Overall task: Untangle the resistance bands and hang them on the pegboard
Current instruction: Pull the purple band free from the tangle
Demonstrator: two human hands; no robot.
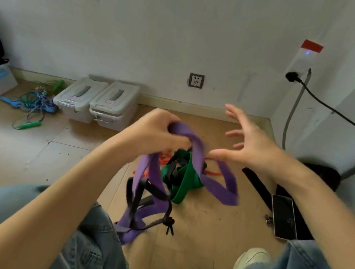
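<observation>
My left hand grips a wide purple resistance band at its top and holds it above the floor. The purple band hangs down in loops, tangled with a thin black band that ends in a knot. Under it on the floor lie a green band and an orange cord in a heap. My right hand is beside the purple band with fingers spread, holding nothing; its thumb is close to the band. No pegboard is in view.
Two grey lidded boxes stand against the wall at the back left, next to a pile of blue and green jump ropes. A phone lies on the wooden floor at the right, on a black strap. A black cable runs from a wall plug.
</observation>
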